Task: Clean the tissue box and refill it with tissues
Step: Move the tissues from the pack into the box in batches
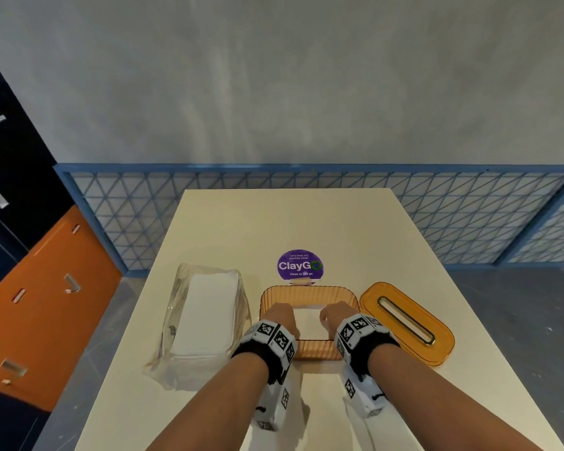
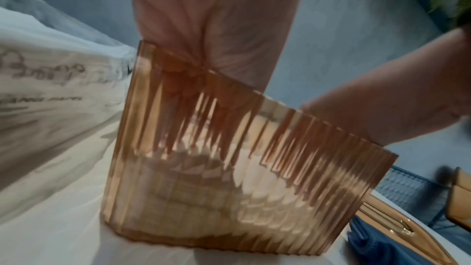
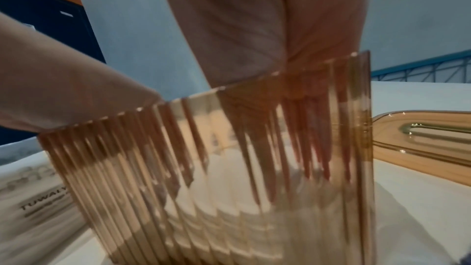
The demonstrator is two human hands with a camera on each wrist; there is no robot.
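Note:
The ribbed amber tissue box (image 1: 308, 289) stands open on the table with a white tissue stack (image 1: 308, 322) inside. My left hand (image 1: 282, 317) reaches down into its left end and my right hand (image 1: 337, 317) into its right end. Through the box wall (image 2: 229, 198) the left hand (image 2: 216, 37) shows fingers running straight down onto the tissues (image 2: 254, 198). The right hand (image 3: 280, 27) does the same behind the wall (image 3: 229, 188). The ribs distort the fingertips. The amber lid (image 1: 404, 320) with its slot lies flat to the right of the box.
A clear plastic pack of white tissues (image 1: 205, 317) lies left of the box. A purple round sticker (image 1: 300, 265) is on the table (image 1: 306, 222) behind it. Blue mesh railing (image 1: 469, 216) runs past the far edge. Orange and dark lockers (image 1: 46, 304) stand on the left.

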